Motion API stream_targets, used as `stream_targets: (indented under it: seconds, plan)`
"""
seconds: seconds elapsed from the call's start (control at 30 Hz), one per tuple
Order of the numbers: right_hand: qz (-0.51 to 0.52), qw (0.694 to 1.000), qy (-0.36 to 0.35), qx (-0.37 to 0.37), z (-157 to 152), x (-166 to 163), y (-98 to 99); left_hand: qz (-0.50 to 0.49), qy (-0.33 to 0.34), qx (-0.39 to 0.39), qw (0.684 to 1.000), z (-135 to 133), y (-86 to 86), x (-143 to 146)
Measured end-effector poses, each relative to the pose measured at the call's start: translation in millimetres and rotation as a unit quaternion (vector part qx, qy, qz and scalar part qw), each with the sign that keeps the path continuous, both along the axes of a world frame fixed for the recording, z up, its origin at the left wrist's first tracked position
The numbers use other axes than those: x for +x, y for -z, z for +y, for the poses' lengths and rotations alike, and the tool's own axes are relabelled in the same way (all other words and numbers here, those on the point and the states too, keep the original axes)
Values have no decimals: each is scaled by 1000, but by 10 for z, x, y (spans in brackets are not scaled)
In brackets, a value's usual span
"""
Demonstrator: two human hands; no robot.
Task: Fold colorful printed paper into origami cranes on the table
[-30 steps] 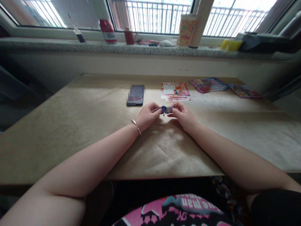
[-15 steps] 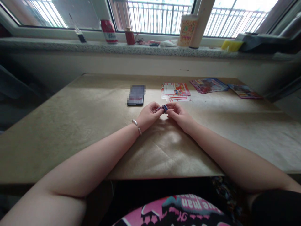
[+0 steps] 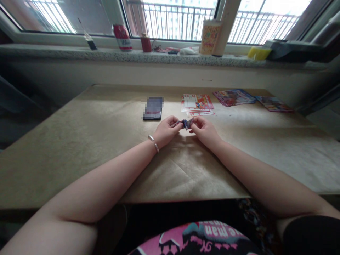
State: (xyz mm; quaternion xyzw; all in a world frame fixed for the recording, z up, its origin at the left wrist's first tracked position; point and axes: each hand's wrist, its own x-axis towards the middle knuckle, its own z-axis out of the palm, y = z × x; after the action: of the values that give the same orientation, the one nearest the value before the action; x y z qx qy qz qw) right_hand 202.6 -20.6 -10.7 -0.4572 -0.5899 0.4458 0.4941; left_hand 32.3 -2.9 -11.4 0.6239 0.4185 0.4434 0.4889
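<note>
Between both hands, above the middle of the table, is a small folded printed paper piece (image 3: 185, 124), blue and purple with a narrow strip on its left. My left hand (image 3: 168, 131) pinches that strip between thumb and fingers. Its silver bracelet (image 3: 153, 143) sits at the wrist. On the other side, my right hand (image 3: 205, 131) has thumb and fingers closed on the right end, where a pointed flap sticks up. Part of the piece is hidden by my fingers, and the exact folds are too small to tell.
A dark phone (image 3: 153, 108) lies beyond my left hand. Red and white printed cards (image 3: 198, 102) lie beyond my right hand, with colourful cards (image 3: 233, 97) and another bundle (image 3: 273, 103) farther right. A can (image 3: 122, 37) and a patterned cup (image 3: 210, 37) stand on the windowsill.
My right fingers have shifted slightly right, and more of the folded paper piece shows between the hands, with a pointed flap. My left hand keeps its pinch. The view has tilted slightly.
</note>
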Motion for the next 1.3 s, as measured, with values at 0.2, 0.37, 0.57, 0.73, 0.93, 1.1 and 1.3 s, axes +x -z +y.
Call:
stream_targets:
  seconds: [0.2,0.37,0.57,0.73,0.93,1.1,1.3]
  plan:
    - [23,997,-3,-70,9,-88,-56,16,-25,16,999,19,21,-15]
    - [26,998,-39,-49,49,-174,-38,-2,-62,25,998,59,50,-33]
    - [58,996,-32,-63,108,-96,-24,66,-71,-2,995,8,-89,21]
    - [106,990,-33,-87,94,-30,-78,20,-73,-43,996,34,-124,102]
    - [107,990,-28,-90,110,24,-41,-111,-75,-76,988,80,22,211]
    - [71,996,18,-50,132,44,31,-55,-56,-22,997,-32,-15,227]
    - [43,999,19,-17,137,39,84,-64,-60,-33,996,-16,6,201]
